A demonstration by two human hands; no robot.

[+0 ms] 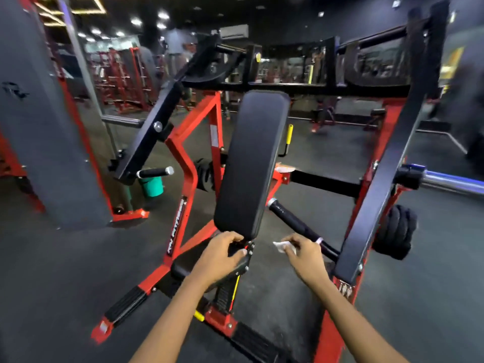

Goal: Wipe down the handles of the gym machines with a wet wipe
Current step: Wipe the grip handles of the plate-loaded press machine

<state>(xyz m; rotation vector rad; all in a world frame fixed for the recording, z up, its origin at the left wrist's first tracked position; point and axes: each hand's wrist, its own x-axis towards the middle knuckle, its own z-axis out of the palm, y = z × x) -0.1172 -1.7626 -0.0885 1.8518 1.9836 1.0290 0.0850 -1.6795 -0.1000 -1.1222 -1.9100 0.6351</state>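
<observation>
step: nearing right handle (296, 222) | right hand (305, 251) pinching wipe (281, 246) | left hand (222, 254) gripping pad bracket (247, 254) | next: wrap wipe round handle, rub along

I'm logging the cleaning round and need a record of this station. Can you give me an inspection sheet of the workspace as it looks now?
Surface: dark gym floor, bare where visible.
Job's things: white wet wipe pinched in the right hand, just short of the black right handle; left handle untouched.
Clutter: teal container on the floor under the left handle.
Hands: left hand grips the bracket below the back pad; right hand holds the wipe.
Cables: nothing seen.
Surroundings: red machine frame, weight plates, more machines and a blurred person behind.
</observation>
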